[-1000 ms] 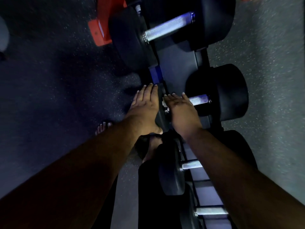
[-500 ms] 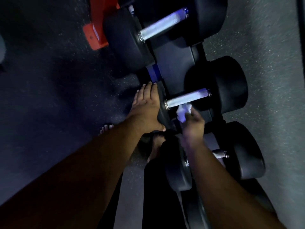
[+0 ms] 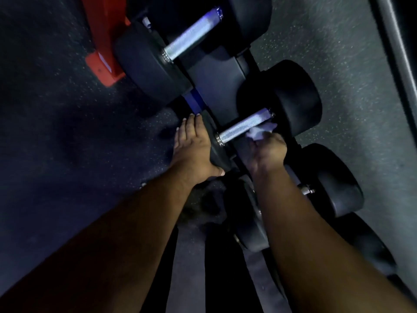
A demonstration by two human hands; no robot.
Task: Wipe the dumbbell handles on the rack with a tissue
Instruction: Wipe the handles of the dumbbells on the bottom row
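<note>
On the black dumbbell rack, right hand grips a crumpled white tissue against the knurled steel handle; left hand rests flat, fingers straight, on the dumbbell's black round end.

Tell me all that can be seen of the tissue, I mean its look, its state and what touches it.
The tissue is a small, pale, crumpled wad that looks like thin paper, tinted bluish by the dim light. The right hand grips it from below, so only its upper part shows above the fingers. It lies against the near side of the knurled metal handle of the middle dumbbell, close to the handle's right end, by the black weight head. Nothing else touches it.
</note>
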